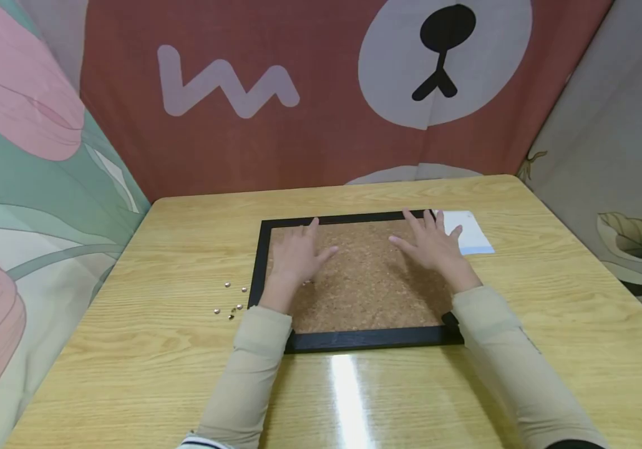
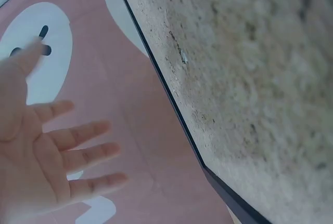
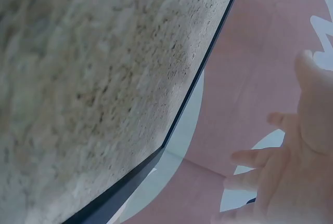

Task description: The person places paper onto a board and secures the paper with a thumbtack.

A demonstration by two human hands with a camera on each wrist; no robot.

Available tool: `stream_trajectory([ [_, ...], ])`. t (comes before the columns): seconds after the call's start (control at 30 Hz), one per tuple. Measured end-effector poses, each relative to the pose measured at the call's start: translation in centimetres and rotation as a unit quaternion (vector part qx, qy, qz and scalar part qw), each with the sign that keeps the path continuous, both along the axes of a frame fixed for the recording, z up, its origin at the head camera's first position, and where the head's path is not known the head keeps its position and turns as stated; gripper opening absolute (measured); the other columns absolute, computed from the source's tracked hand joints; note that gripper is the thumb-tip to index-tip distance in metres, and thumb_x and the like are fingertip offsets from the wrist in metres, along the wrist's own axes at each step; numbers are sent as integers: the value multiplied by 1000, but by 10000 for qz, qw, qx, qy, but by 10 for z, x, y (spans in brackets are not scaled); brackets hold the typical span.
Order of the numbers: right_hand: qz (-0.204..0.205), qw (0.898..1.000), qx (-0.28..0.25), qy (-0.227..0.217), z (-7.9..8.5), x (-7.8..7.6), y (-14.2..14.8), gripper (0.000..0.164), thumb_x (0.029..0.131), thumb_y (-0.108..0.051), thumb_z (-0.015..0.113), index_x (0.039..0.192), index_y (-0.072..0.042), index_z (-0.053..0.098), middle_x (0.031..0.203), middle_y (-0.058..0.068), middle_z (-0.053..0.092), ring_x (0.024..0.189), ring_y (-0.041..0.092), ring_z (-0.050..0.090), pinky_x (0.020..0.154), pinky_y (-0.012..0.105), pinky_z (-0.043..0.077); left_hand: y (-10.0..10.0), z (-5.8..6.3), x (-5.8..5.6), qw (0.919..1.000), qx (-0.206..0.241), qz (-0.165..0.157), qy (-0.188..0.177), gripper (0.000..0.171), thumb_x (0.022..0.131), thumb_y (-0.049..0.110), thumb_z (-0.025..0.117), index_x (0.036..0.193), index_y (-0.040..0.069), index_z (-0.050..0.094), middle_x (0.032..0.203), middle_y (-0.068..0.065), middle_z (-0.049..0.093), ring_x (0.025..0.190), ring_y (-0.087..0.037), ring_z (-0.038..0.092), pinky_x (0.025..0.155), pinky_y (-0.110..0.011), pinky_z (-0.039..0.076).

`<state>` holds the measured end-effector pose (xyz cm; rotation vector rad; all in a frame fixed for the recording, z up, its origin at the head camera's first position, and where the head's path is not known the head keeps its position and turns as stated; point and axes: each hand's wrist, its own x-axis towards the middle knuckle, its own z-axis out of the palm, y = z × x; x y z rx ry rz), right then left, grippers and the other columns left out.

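Note:
A cork board (image 1: 365, 287) in a black frame (image 1: 374, 338) lies flat on the wooden table. Over its left part is my left hand (image 1: 296, 252), fingers spread and pointing to the far edge. My right hand (image 1: 432, 244) hovers above the far right corner, its fingers spread too. Both palms face down and hold nothing. In the left wrist view, the left hand (image 2: 39, 151) shows straight fingers apart from the cork surface (image 2: 250, 78). The right wrist view has the right hand (image 3: 291, 167) likewise apart from the cork (image 3: 99, 78).
Several small shiny metal pieces (image 1: 239, 307) lie on the table (image 1: 175, 349) left of the board. A white sheet of paper (image 1: 469, 234) lies at the far right corner, partly behind the right hand. Patterned curtains (image 1: 321, 143) stand behind the table and at both sides.

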<state>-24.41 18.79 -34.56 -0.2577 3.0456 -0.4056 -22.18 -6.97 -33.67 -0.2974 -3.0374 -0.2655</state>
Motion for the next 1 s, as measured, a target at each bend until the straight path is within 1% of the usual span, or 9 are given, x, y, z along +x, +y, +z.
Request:
stream_trajectory([
  [0.07,-15,10000,-23,5,1,0,0,78,86,-62,33,144,-14,10,142,29,6,127,47,-6,87,70,-4,-1,1,1,9997,7,46,258,63,87,53,45,132,10,41,112,-15,56,97,-29,55,72,-42,47],
  [0.1,-20,10000,-20,15,1,0,0,78,87,-60,35,144,-12,13,141,30,9,127,48,-3,88,70,-2,-1,1,2,9993,1,61,366,56,87,50,48,123,7,50,99,-14,60,83,-25,58,61,-37,48],
  [0.17,-18,10000,10,32,2,1,-1,76,88,-57,37,142,-8,18,140,30,15,127,47,3,89,69,1,-2,2,3,9984,1,67,559,43,87,45,51,100,5,59,73,-9,59,60,-19,55,44,-30,43],
  [0.23,-12,9999,61,81,2,1,-1,73,88,-54,40,140,-5,25,137,29,23,126,47,12,90,69,7,-3,2,4,9979,36,68,647,35,87,42,54,82,7,58,57,-4,50,47,-15,48,37,-27,35],
  [0.37,77,9995,213,211,1,1,-2,66,89,-50,43,134,-3,36,131,27,35,117,44,33,86,64,25,-5,3,6,9984,300,127,463,26,87,32,58,84,7,63,62,-4,56,45,-12,45,36,-24,32],
  [0.5,136,9993,191,283,1,1,1,61,89,-46,47,130,-1,42,121,23,48,94,38,53,67,49,43,-10,2,7,9973,665,307,45,22,87,22,59,69,8,62,57,-1,54,45,-11,43,39,-23,31],
  [0.63,52,10000,-37,32,2,2,3,57,89,-42,50,127,1,44,110,20,56,77,29,59,50,37,44,-20,0,10,9960,798,382,-159,38,85,20,61,51,11,48,46,3,40,42,-9,34,38,-23,27],
  [0.8,-42,9996,-103,-257,3,3,7,56,89,-40,51,127,0,43,98,17,60,65,22,56,47,34,41,-35,0,16,9934,921,590,-352,44,85,16,60,48,12,37,43,4,30,39,-9,26,37,-22,22],
  [1.0,-44,9995,-53,-315,1,3,10,52,89,-35,51,126,2,46,108,21,57,79,30,58,55,39,45,-53,1,22,9891,1049,838,-604,44,85,18,60,49,12,35,44,4,29,39,-9,26,37,-22,23],
])
